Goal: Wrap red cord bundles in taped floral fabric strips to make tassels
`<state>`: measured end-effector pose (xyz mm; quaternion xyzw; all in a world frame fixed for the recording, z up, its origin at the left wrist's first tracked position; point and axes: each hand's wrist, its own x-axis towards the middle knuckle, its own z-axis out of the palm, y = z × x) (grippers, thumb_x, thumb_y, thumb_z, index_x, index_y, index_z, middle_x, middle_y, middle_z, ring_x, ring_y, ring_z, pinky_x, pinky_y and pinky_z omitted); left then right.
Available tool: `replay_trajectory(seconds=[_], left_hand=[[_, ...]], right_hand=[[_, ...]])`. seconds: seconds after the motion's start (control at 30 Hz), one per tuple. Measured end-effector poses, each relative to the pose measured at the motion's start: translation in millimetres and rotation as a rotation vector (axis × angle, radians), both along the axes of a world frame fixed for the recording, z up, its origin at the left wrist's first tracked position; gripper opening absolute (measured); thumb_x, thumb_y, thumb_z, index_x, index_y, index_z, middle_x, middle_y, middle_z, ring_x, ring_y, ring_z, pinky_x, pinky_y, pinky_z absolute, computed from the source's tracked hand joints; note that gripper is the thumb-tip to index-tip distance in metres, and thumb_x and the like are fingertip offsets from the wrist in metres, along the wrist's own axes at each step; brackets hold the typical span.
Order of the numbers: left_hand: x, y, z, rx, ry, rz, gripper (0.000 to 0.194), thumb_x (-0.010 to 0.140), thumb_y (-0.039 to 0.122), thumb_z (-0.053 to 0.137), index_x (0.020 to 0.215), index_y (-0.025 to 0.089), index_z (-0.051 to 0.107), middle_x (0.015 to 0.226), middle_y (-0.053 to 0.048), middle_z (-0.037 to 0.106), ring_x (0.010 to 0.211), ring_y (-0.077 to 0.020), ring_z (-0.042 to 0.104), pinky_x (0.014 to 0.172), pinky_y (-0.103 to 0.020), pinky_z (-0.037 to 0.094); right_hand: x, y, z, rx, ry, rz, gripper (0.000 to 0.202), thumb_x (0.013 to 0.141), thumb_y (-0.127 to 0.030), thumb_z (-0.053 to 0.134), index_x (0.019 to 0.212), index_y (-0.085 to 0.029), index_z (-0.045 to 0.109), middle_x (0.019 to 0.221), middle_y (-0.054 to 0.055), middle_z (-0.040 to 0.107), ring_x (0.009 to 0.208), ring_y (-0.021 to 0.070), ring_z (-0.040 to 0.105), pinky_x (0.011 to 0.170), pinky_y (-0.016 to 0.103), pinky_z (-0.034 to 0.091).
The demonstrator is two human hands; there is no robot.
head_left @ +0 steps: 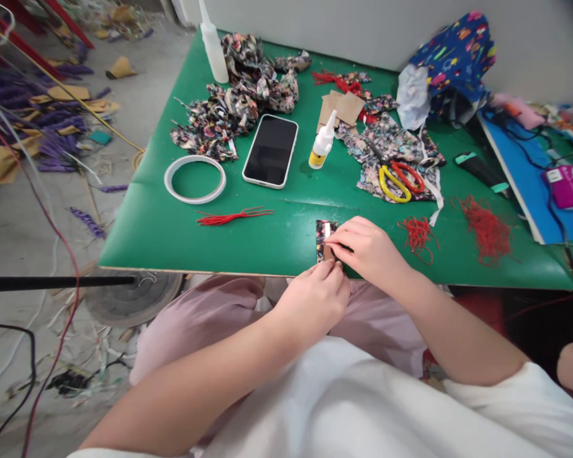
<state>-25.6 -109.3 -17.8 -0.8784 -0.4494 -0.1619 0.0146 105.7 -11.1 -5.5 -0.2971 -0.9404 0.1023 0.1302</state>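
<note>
A small dark floral fabric piece (320, 232) lies at the table's front edge, with a white strip (327, 230) and a brown patch, perhaps card, on it. My left hand (315, 292) pinches its near end, fingers closed. From the right, my right hand (367, 248) has thumb and forefinger closed on the piece beside the lower end of the white strip; the fingertips partly hide the spot. A bundle of red threads (229, 217) lies to the left. Beyond the hands stands a small glue bottle (321, 147) with a yellow label.
Around the green table (148, 235) are a tape roll (169, 184), a phone (271, 151), floral fabric strips (239, 95), a tall squeeze bottle (214, 54), scissors (395, 183) on floral cloth, brown card pieces (341, 107), red thread tangles (487, 232) and a blue board (525, 172).
</note>
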Motion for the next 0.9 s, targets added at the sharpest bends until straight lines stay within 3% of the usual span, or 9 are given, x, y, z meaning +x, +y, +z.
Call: replay_trajectory(seconds=[0.47,0.9], left_hand=[[-0.6,-0.4,-0.7,-0.012,0.003,-0.008,0.019,0.085,0.013,0.043,0.09,0.009,0.061,0.09,-0.011,0.063,0.094,-0.0212,0.057,0.091,-0.033,0.045],[-1.0,-0.5,-0.6,-0.006,0.014,0.0,0.02,0.086,0.013,0.042,0.091,0.008,0.061,0.094,-0.013,0.063,0.099,-0.0212,0.056,0.093,-0.034,0.044]], right_hand=[[-1.0,-2.3,1.4,0.065,0.002,0.024,0.013,0.082,-0.016,0.054,0.079,-0.013,0.066,0.076,0.006,0.063,0.076,0.0173,0.052,0.072,0.031,0.044],[1.7,-3.0,0.1,-0.014,0.01,-0.03,0.015,0.083,-0.017,0.051,0.082,-0.014,0.065,0.081,0.006,0.063,0.081,0.0175,0.051,0.076,0.032,0.044]])
